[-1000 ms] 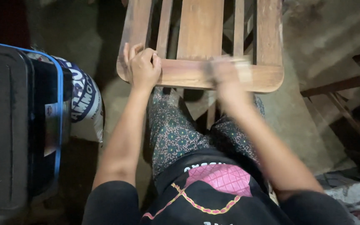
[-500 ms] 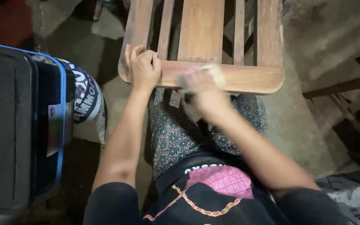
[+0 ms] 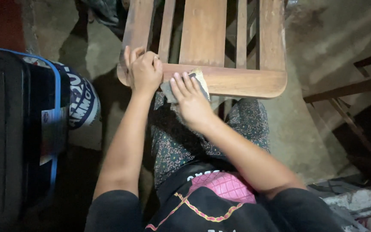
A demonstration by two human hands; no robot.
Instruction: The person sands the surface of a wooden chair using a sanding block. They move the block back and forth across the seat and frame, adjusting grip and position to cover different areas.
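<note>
Looking down from the head camera, we see both of our bare hands on a slatted wooden frame (image 3: 202, 51) that lies across our lap. Left hand (image 3: 144, 71) is closed in a firm grip over the frame's near left corner, fingers curled over the top of the end rail, thumb side toward us. Right hand (image 3: 190, 99) lies flat with fingers stretched out narrow and together, pressing a small sheet of sandpaper (image 3: 198, 79) against the near rail (image 3: 245, 81), just right of the left hand; the two hands sit close together but apart. Sandpaper is grey-tan, partly hidden under our fingers, its far edge showing on top of the rail. Frame has several lengthwise slats running away from us, reddish-brown wood. We wear patterned trousers (image 3: 172, 141) and a dark top. To our left stands a black case with blue trim (image 3: 18, 129), and just beyond it a white printed sack (image 3: 80, 101). Concrete floor (image 3: 323, 51) shows on the right, with more dark wooden pieces (image 3: 348, 90) lying there.
</note>
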